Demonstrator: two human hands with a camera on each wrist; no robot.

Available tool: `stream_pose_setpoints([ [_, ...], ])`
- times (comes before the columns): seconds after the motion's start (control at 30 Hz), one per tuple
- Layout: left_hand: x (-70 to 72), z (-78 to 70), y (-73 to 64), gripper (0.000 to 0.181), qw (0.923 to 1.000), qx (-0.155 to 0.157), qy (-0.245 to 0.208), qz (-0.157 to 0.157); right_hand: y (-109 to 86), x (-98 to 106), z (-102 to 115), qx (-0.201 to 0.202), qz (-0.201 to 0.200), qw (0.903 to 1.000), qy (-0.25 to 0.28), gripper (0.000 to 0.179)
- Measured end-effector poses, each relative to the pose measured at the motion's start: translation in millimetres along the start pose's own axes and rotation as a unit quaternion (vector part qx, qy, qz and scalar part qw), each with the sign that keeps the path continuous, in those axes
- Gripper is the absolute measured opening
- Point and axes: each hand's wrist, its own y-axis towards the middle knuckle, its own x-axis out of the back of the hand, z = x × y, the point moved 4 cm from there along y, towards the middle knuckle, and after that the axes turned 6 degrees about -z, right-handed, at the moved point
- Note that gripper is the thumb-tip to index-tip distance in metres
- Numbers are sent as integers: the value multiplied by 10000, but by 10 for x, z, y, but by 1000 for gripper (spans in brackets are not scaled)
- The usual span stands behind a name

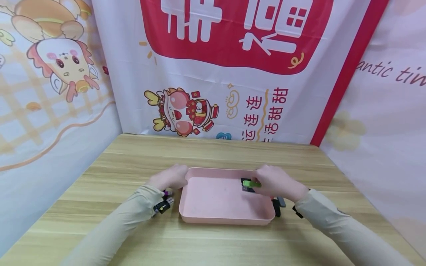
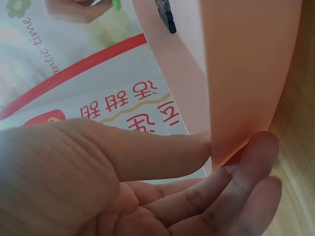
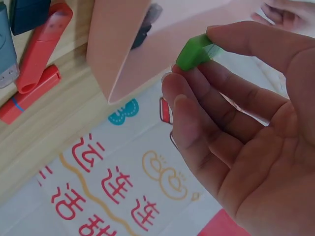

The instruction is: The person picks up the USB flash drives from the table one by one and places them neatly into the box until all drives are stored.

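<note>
Left fingers [image 2: 152, 155] pinch the tray [image 1: 226, 220], right fingers [image 3: 251, 42] a green piece [image 3: 192, 53] (black thing [image 1: 247, 190] partly covered); upper left, right wrist view: red sticks [image 3: 44, 46].

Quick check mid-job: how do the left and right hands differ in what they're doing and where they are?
The left hand grips the wall of the pink tray; the right hand pinches a small green item.
In the head view, the left hand is at the tray's left end, while the right hand appears over its right part.
Both are bare and hold with thumb and fingers.
</note>
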Motion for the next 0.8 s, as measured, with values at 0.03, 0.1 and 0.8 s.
stream_pose_setpoints([
  [0.03,1,2,-4,9,10000,-2,-4,-1,17,-21,12,39,40,9999,-101,16],
  [0.1,2,8,-6,9,10000,13,-16,5,46,-69,26,130,107,9995,-283,19],
  [0.8,33,5,-4,7,9997,-77,-194,-83,80,-319,71,1010,-298,9898,-961,36],
])
